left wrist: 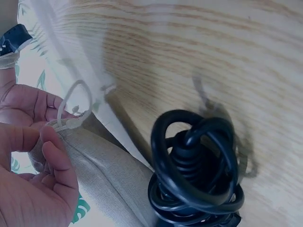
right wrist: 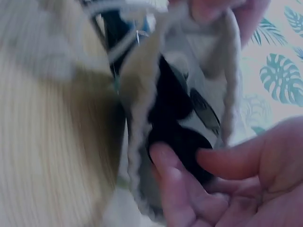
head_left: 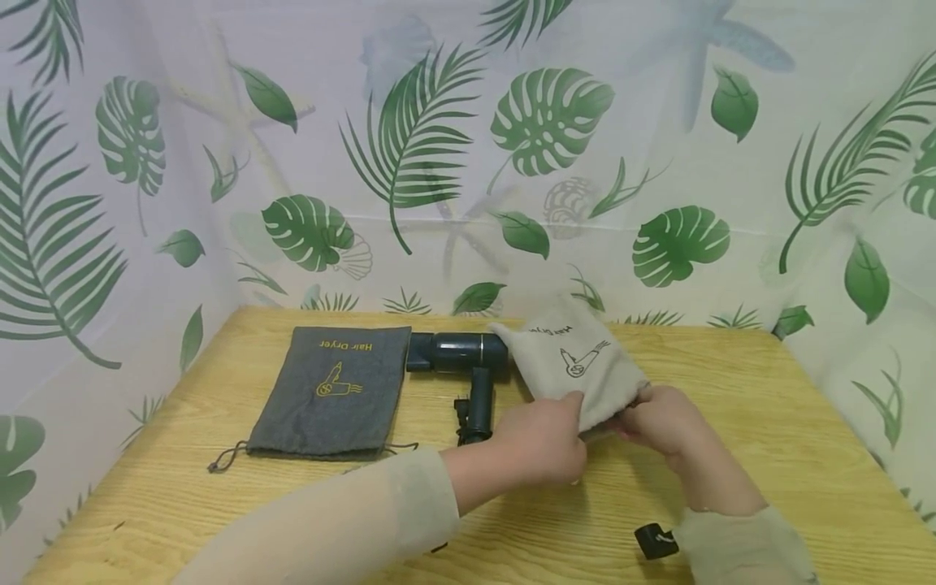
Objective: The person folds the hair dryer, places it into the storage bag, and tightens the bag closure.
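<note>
Pouch [head_left: 552, 378] — beige — in hands, left [head_left: 547, 439] and right [head_left: 667, 418], right pinching black object [right wrist: 182, 142]

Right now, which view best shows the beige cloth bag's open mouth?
Right wrist: you see inside the mouth. Head: left hand and right hand partly hide it. Left wrist: only its pale-corded edge.

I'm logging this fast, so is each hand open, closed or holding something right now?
Left hand: closed, gripping the light bag near its mouth.
Right hand: closed, pinching a black object inside it.
</note>
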`<state>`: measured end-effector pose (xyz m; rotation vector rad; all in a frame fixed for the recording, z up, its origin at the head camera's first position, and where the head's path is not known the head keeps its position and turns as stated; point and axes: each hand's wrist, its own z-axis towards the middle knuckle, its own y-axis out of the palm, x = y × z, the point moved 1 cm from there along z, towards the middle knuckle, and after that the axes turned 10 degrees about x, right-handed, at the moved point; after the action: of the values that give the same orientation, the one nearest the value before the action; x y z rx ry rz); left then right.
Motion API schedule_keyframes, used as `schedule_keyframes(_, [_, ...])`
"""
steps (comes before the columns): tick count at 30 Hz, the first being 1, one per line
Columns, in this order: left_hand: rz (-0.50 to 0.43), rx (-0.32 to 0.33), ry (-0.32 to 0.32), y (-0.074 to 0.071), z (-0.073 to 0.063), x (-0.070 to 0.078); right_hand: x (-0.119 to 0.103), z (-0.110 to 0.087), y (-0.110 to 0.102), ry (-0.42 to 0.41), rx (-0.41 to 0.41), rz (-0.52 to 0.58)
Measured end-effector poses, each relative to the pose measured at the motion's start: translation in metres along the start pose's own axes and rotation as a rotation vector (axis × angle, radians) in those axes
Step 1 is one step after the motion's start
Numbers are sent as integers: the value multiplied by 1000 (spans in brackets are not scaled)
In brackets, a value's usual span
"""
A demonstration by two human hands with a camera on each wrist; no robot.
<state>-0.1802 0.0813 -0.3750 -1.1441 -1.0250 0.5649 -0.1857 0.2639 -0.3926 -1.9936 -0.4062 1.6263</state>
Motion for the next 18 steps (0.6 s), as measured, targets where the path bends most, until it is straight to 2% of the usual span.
schedule_keyframes(3, [-2, -21, -13, 0, -2, 0, 4, 3, -3, -56, -36, -145])
schedule_keyframes(10, [47, -16, 2, 1, -3, 0, 10, 9, -8, -192, -25, -571])
schedule_keyframes(13, [48, -23, 2, 0, -3, 1, 11, 10, -13, -217, -62, -647])
schedule_keyframes(18, [74, -49, -7, -1, -5, 0, 13, 9, -19, -89, -71, -641])
